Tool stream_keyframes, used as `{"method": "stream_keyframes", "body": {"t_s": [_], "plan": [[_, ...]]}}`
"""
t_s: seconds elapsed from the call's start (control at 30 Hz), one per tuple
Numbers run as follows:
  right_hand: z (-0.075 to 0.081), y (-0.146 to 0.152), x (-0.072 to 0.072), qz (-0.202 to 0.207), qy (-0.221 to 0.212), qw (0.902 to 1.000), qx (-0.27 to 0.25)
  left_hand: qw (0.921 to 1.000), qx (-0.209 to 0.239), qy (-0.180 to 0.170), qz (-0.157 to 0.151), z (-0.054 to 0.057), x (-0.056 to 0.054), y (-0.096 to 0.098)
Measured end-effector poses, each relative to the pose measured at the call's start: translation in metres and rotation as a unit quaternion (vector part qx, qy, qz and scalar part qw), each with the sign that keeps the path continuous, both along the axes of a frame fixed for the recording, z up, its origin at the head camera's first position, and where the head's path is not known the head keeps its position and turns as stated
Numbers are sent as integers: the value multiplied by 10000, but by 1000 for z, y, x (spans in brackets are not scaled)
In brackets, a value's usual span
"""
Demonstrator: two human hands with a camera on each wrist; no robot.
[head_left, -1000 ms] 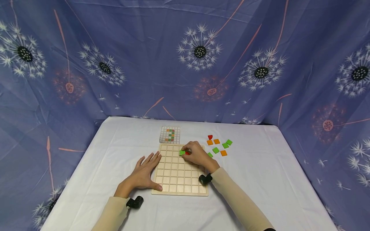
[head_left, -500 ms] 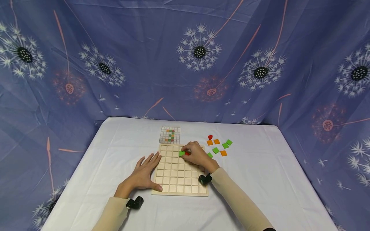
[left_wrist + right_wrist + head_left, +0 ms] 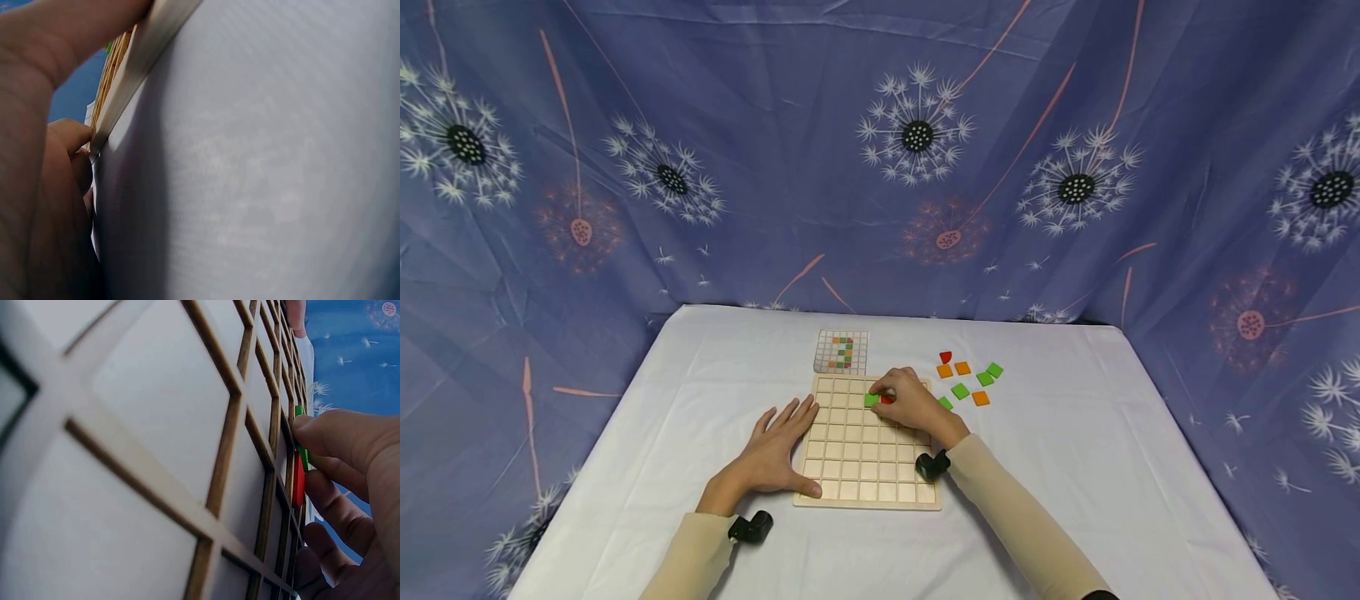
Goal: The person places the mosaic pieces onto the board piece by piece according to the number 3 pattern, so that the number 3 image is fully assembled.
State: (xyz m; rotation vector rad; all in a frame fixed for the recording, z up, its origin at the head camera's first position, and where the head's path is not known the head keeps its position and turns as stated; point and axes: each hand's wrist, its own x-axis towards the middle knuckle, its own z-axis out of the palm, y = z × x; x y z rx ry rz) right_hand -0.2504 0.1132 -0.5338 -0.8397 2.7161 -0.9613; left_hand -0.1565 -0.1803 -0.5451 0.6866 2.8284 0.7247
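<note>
A wooden grid board [image 3: 850,450] of square cells lies on the table. My right hand [image 3: 913,404] is over its far part and pinches a green square tile [image 3: 871,400] between thumb and fingers. In the right wrist view the green tile [image 3: 302,444] is tilted at a cell, close against a red piece [image 3: 298,481] that sits in the neighbouring cell. The red piece [image 3: 887,399] is partly covered by my fingers in the head view. My left hand [image 3: 775,454] rests along the board's left edge with fingers spread, its thumb at the near left corner.
Right of the board lie loose green tiles [image 3: 960,390], orange tiles [image 3: 981,398] and a red rounded piece [image 3: 945,357]. A small pattern card [image 3: 823,354] with coloured squares lies behind the board. The white-covered table [image 3: 1075,467] meets a blue dandelion curtain [image 3: 790,167].
The green tile has shifted very slightly toward the near left, between my right fingers. My left hand and the board have stayed in place.
</note>
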Motion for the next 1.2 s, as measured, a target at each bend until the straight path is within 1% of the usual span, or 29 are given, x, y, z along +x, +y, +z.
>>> {"method": "stream_keyframes", "body": {"t_s": [0.23,0.57,0.9,1.2], "plan": [[0,1,-2,-10,-8,10000,-65,10000,-29,-2,-4,1,-1,0],[-2,2,-1,-28,-127,9998,-154,10000,-16,11,-18,3,-1,1],[-2,2,1,-173,-265,9993,-186,10000,15,-2,-11,2,0,1],[-2,2,5,-212,-121,9995,-208,10000,-3,-26,28,2,1,1]]}}
